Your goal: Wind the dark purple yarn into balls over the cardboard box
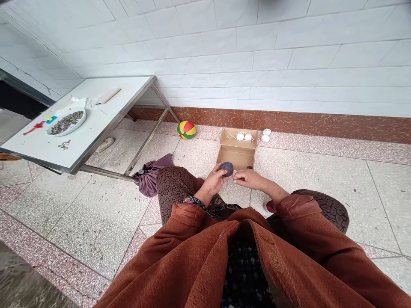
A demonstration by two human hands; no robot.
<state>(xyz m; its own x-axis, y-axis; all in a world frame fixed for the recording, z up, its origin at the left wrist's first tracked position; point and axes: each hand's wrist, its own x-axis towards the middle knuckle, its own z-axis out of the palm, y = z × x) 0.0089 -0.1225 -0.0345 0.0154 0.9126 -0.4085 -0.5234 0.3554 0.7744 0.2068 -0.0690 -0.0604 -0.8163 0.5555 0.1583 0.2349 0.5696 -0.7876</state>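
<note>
A dark purple-grey ball of yarn (227, 168) is held in my left hand (214, 180), its fingers and thumb closed round the lower side. Just to the right, my right hand (248, 179) has its fingertips pinched together beside the ball; a thin strand of yarn seems to run to them. Beyond my hands an open cardboard box (236, 156) lies on the floor. Two white yarn balls (244, 136) with loose strands rest in its lid, and a small dark thing (249, 167) sits in its near right corner.
More white balls (266, 135) lie right of the box by the wall. A red, yellow and green ball (186, 130) is on the floor. At left stands a table (105, 124) with a dish of seed-like bits (68, 122). A purple bag (152, 173) leans near its leg.
</note>
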